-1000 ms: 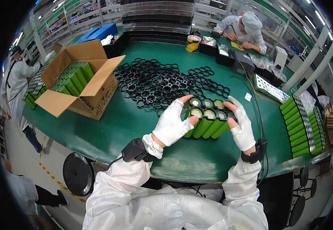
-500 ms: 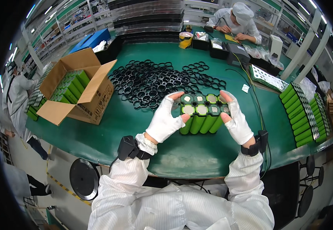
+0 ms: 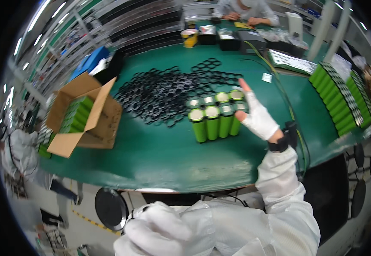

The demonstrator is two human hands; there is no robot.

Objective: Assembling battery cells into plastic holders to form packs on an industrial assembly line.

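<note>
A block of green cylindrical battery cells (image 3: 211, 117), two rows clipped in black holder frames, sits above the green table (image 3: 159, 158) near its middle. My right hand (image 3: 258, 117), in a white glove, grips the block's right end, with its thumb on the front cell and its fingers stretched up behind. My left hand (image 3: 151, 226) is low by my body at the lower edge. It is blurred, touches nothing, and its fingers cannot be made out.
A heap of black honeycomb holder frames (image 3: 172, 89) lies behind the block. An open cardboard box (image 3: 87, 115) of green cells stands at the left. Rows of green cells (image 3: 339, 98) lie at the right edge. Another person (image 3: 245, 8) works at the far end.
My left hand has let go of the block's left end and dropped toward my body. My right hand alone now holds the block, which has stayed in about the same place.
</note>
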